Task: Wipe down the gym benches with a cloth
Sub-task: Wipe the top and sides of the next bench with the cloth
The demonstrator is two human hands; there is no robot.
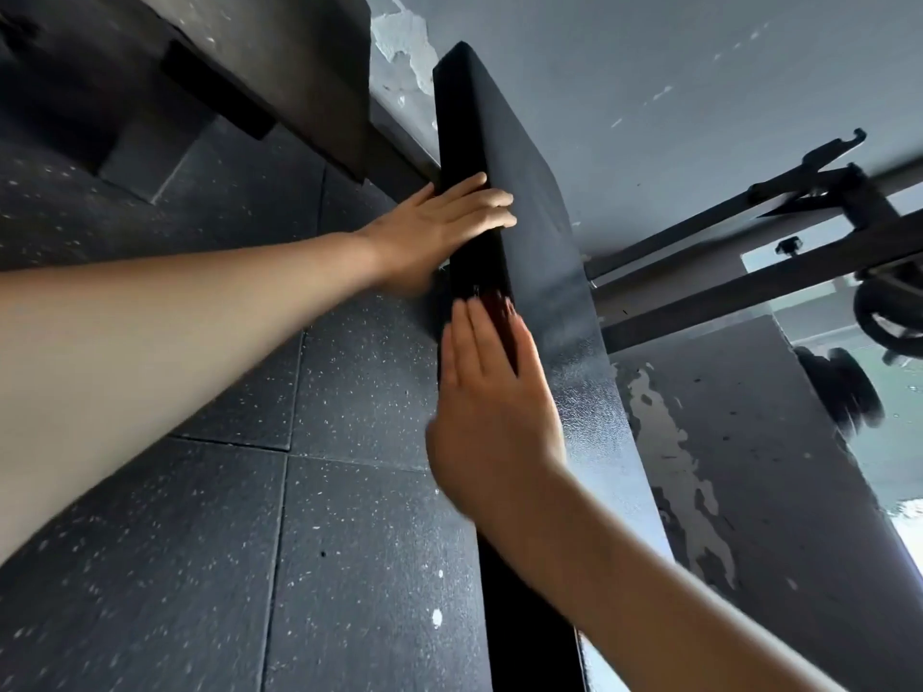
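The black bench pad (564, 302) runs through the middle of the view from the top to the bottom edge, seen almost edge-on. Its narrow side face is turned toward the speckled rubber floor tiles (150, 516) on the left. Its broad, grained top face catches a dull shine on the right.

The left hand (439, 222) lies across the side face in the upper part of the pad. Its fingers are close together and nearly straight, with their tips reaching over the corner onto the top face. The thumb is hidden, so I cannot tell whether it hooks under the pad.

The right hand (494, 407) is lower down, flat against the same side face. Its fingers are straight, pressed together and pointing up along the pad, and it is blurred with motion. Just under its fingertips is a dark reddish patch (502, 309) on the pad's edge, too smeared to tell whether it is a cloth. The two hands are near each other but apart.

To the right of the pad, a grey wall (699, 67) has paint peeling in pale flakes, both above the pad's top end and lower down beside it. Dark steel bars of a rack (739, 272) slant across this wall and meet the pad's right side. They carry a small black knob (788, 246) and a hooked catch (839, 142). A black weight plate (844, 392) sits below them at the right.

At upper left, another dark padded piece of equipment (225, 57) stands over the floor tiles, well apart from the hands.
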